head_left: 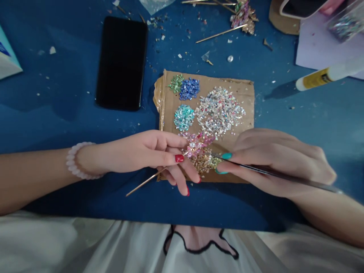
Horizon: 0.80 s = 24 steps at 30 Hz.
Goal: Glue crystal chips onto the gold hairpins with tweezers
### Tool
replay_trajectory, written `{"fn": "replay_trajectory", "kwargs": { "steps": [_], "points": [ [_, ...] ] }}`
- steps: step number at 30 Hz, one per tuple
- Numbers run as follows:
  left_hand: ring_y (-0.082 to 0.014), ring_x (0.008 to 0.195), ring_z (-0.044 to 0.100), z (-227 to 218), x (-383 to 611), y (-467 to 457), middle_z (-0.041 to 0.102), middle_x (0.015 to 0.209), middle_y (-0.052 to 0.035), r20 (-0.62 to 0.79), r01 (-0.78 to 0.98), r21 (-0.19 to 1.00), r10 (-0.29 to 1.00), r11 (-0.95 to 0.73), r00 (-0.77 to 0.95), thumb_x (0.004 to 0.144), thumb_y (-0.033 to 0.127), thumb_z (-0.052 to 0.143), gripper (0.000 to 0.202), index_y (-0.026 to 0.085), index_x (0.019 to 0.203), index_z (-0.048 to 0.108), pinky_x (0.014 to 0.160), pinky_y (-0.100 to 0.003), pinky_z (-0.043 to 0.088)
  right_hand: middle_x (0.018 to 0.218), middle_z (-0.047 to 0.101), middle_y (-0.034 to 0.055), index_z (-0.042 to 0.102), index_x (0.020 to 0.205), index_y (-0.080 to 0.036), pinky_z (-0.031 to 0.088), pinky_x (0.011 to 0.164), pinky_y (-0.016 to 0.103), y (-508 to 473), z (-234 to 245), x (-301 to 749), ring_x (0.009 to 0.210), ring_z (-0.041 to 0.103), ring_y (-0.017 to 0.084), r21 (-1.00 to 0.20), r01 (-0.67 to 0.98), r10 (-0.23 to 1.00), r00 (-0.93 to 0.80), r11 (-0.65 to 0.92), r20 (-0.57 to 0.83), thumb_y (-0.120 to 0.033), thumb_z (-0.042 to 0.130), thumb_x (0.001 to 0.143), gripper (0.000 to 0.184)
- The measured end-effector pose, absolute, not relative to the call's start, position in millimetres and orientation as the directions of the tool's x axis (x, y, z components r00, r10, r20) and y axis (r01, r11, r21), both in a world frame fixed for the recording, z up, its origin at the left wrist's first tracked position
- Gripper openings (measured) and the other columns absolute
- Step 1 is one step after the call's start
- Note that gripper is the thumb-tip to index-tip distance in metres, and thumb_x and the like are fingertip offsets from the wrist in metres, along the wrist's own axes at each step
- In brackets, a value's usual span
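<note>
My left hand (155, 155) pinches a thin wooden stick (145, 182) whose tip carries a small pink bead flower (197, 144). My right hand (273, 163) is closed around slim metal tweezers (256, 170), their tip close to the flower. Both hands hover over the near edge of a brown cardboard piece (244, 98) lying on the blue table. Piles of tiny chips sit on the cardboard: green (176, 83), blue (189, 88), turquoise (184, 117), silvery-pink (218, 110) and gold (204, 162).
A black phone (121, 62) lies left of the cardboard. A glue stick (327, 75) and white paper (321, 45) are at the right. More sticks and a finished bead flower (243, 15) lie at the back. Loose scraps dot the blue table (57, 98).
</note>
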<state>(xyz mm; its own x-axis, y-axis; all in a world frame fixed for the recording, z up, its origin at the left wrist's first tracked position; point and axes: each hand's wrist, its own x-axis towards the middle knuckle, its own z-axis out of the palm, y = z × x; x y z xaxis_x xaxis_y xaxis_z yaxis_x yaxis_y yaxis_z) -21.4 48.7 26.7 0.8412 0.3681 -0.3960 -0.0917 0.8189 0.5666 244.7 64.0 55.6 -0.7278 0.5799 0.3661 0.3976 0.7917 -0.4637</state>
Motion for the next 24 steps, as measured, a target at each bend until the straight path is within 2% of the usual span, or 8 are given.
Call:
{"fn": "replay_trajectory", "kwargs": {
  "steps": [1,3,5,7,8,15,24],
  "points": [
    [-0.0111,0.081,0.078,27,-21,49,0.079,0.106,-0.0079,-0.393,-0.093,0.569,0.370,0.817,0.842,0.105,0.015,0.050,0.020,0.013,0.108,0.069,0.068,-0.013,0.052,0.068,0.066,-0.0037,0.061,0.088,-0.026,0.059,0.062,0.030,65,53,244,0.065,0.068,0.014,-0.452,0.381,0.561,-0.736,0.806,0.380,-0.026,0.075,0.091,0.014],
    [-0.0116,0.081,0.078,26,-21,48,0.079,0.105,-0.0082,-0.391,-0.094,0.567,0.368,0.818,0.844,0.104,0.015,0.050,0.019,0.013,0.108,0.069,0.069,-0.014,0.053,0.062,0.063,-0.0041,0.061,0.087,-0.026,0.054,0.052,0.031,66,47,242,0.058,0.064,0.014,-0.419,0.328,0.519,-0.682,0.847,0.515,-0.032,0.068,0.096,0.013],
    [-0.0114,0.082,0.078,26,-21,48,0.078,0.105,-0.0082,-0.384,-0.096,0.565,0.364,0.819,0.848,0.104,0.015,0.049,0.019,0.012,0.108,0.068,0.070,-0.014,0.054,0.061,0.062,-0.0040,0.060,0.087,-0.026,0.053,0.051,0.032,65,46,241,0.057,0.064,0.015,-0.403,0.337,0.519,-0.661,0.851,0.543,-0.034,0.065,0.098,0.014],
    [-0.0110,0.082,0.078,26,-21,48,0.078,0.105,-0.0081,-0.375,-0.104,0.566,0.368,0.817,0.851,0.104,0.015,0.050,0.018,0.012,0.108,0.067,0.069,-0.013,0.054,0.060,0.062,-0.0038,0.058,0.085,-0.026,0.055,0.054,0.032,64,52,240,0.059,0.065,0.015,-0.411,0.367,0.543,-0.672,0.835,0.504,-0.032,0.065,0.098,0.016],
    [-0.0110,0.081,0.078,26,-21,48,0.078,0.105,-0.0082,-0.369,-0.109,0.569,0.372,0.815,0.852,0.104,0.015,0.051,0.017,0.012,0.107,0.067,0.069,-0.013,0.054,0.066,0.066,-0.0026,0.059,0.088,-0.025,0.059,0.061,0.032,63,55,240,0.065,0.068,0.016,-0.432,0.416,0.576,-0.736,0.800,0.356,-0.029,0.068,0.096,0.013],
    [-0.0133,0.086,0.080,26,-21,47,0.078,0.103,-0.0056,-0.363,-0.112,0.563,0.367,0.819,0.857,0.102,0.018,0.055,0.009,0.014,0.103,0.063,0.076,-0.015,0.060,0.067,0.067,-0.0043,0.059,0.086,-0.024,0.058,0.063,0.030,60,66,238,0.067,0.069,0.015,-0.447,0.395,0.565,-0.743,0.803,0.358,-0.024,0.071,0.094,0.013],
    [-0.0152,0.090,0.080,23,-21,48,0.079,0.107,-0.0084,-0.342,-0.102,0.607,0.375,0.788,0.862,0.104,0.021,0.052,0.015,0.014,0.105,0.066,0.075,-0.015,0.060,0.070,0.070,-0.0017,0.061,0.089,-0.022,0.063,0.069,0.033,61,60,234,0.075,0.073,0.016,-0.491,0.365,0.568,-0.738,0.791,0.365,-0.025,0.073,0.093,0.013]
  ]
}}
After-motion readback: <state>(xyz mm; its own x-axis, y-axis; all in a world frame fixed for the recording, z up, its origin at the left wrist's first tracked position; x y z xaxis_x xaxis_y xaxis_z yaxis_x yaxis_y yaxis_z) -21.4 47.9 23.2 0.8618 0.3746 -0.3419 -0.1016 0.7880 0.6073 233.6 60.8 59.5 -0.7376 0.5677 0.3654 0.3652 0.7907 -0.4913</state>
